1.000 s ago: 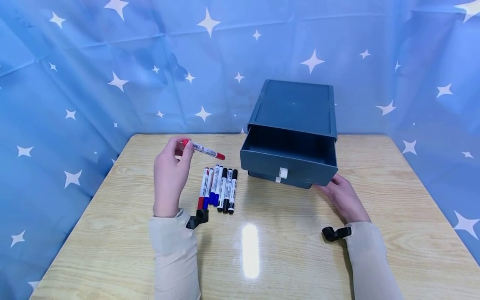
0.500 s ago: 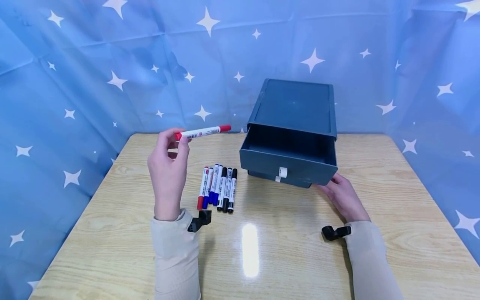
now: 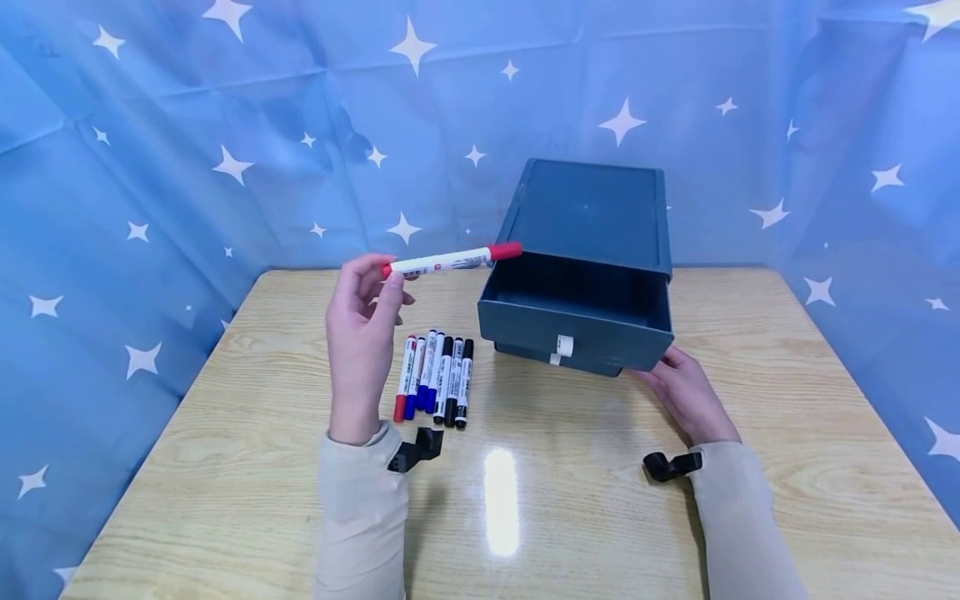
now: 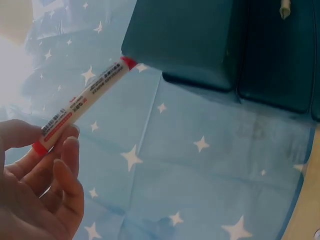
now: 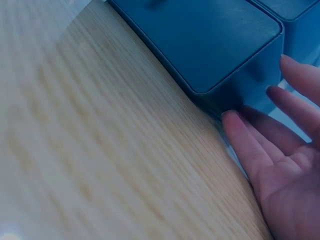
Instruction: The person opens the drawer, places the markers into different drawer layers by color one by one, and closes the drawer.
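Note:
My left hand (image 3: 363, 342) pinches a white marker with red ends (image 3: 450, 261) by one end, between thumb and fingers. In the head view the marker's far cap overlaps the left edge of a dark blue drawer box (image 3: 588, 212). The box's upper drawer (image 3: 525, 321) is pulled out, and its visible inside holds nothing. In the left wrist view the marker (image 4: 82, 102) slants up toward the box. My right hand (image 3: 690, 400) is at the box's lower right front corner; in the right wrist view its extended fingers (image 5: 242, 135) lie along the side of the lower drawer.
A row of several markers (image 3: 445, 375) with red, blue and black caps lies on the wooden table (image 3: 585, 500), left of the box. White tabs (image 3: 566, 346) mark the drawer fronts. A blue cloth with white stars (image 3: 300, 100) hangs behind and along the sides.
My left hand has risen and moved right toward the box. The marker has swung from pointing down-right to tilting slightly upward. My right hand and the box have stayed put.

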A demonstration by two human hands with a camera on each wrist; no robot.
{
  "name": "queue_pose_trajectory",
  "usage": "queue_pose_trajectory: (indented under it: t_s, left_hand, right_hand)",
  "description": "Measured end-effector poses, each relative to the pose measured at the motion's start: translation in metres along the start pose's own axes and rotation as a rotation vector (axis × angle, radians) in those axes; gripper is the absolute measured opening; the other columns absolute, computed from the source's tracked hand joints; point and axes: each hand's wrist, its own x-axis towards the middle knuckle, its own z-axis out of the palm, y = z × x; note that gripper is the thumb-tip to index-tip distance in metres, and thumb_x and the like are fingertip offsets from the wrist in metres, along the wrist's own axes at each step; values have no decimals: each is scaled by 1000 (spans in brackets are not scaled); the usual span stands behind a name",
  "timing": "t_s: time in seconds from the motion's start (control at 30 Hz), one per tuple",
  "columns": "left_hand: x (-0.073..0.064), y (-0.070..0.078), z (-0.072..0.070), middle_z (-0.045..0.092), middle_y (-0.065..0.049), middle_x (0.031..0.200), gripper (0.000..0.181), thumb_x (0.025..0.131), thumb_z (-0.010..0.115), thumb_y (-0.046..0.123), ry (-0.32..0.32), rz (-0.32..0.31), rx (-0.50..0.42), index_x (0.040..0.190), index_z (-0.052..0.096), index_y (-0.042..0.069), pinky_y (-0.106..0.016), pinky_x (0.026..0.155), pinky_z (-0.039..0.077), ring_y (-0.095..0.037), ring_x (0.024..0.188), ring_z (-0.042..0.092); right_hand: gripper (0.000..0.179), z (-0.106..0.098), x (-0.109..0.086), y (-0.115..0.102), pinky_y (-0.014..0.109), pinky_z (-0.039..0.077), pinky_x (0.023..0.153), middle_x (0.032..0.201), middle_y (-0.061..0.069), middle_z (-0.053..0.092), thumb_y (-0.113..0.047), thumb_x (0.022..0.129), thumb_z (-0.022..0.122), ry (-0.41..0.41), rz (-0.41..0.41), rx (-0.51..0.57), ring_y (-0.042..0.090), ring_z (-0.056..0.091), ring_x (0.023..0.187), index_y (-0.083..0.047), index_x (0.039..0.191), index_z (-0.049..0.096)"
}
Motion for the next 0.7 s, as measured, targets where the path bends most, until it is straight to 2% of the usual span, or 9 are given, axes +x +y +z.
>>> queue_pose_trajectory:
  t_s: [0.17, 0.4, 0.53, 0.7]
  left_hand:
    - [-1, 4, 7, 62, -7, 101, 24, 90, 53, 13, -67, -27, 9, 112, 53, 4, -30, 58, 45, -25, 76, 57]
    - [-1, -4, 17, 62, -10, 93, 24, 88, 56, 14, -117, -28, 56, 110, 57, 5, -29, 61, 45, -23, 76, 57]
    - [-2, -5, 22, 62, -9, 93, 24, 88, 57, 15, -135, -19, 87, 110, 58, 7, -30, 61, 44, -21, 75, 58]
    - [2, -29, 28, 60, 6, 93, 25, 86, 59, 30, -145, 35, 148, 109, 61, 20, -31, 63, 47, -12, 75, 57]
  right_hand:
    - [50, 0, -1, -1, 29, 37, 93, 136, 7, 32, -25, 89, 53, -1, 23, -1, 11, 46, 114, -8, 134, 38]
    - [50, 0, -1, 0, 29, 37, 92, 134, 8, 33, -25, 89, 53, -2, 10, 2, 12, 47, 113, -7, 134, 38]
    - [49, -1, 0, 1, 30, 38, 92, 134, 9, 35, -24, 90, 53, -7, -9, 0, 12, 47, 113, -7, 133, 39]
    - [49, -1, 1, 1, 29, 39, 91, 134, 9, 35, -24, 90, 52, -1, -6, -4, 12, 48, 113, -7, 134, 39]
